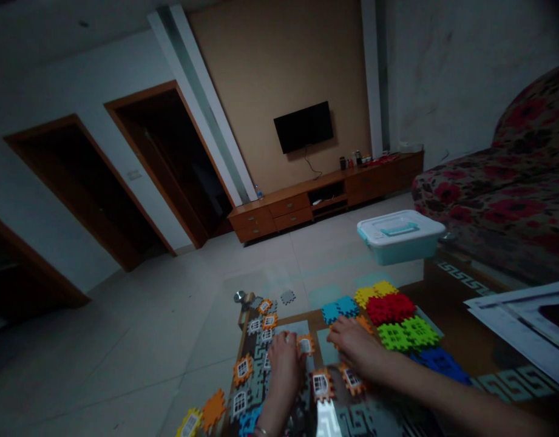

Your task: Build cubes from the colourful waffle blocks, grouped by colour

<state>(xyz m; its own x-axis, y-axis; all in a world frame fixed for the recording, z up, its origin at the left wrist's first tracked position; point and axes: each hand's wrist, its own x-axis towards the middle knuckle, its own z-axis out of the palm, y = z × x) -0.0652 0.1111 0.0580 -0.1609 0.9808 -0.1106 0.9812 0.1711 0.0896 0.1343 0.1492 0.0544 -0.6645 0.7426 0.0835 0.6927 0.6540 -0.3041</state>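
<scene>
My left hand (284, 357) is over the left part of the glass table, its fingers curled down. Specks of orange show at its fingertips, but what they hold, if anything, is hidden. Just right of it lies an orange interlocking tile with a white window (306, 345). My right hand (354, 341) is lowered beside an orange tile (365, 325), fingers bent, their tips partly hidden. Nearer me lie two more orange window tiles, one (322, 385) left of the other (352, 379). Grey window tiles (240, 402) lie around my left hand.
Stacks of blue (340, 309), yellow (374, 293), red (391, 308), green (409, 334) and dark blue tiles (445, 364) stand right of centre. Behind them is a lidded teal box (402, 240). Papers (525, 325) lie at the right. A yellow tile (189, 423) is at the near left.
</scene>
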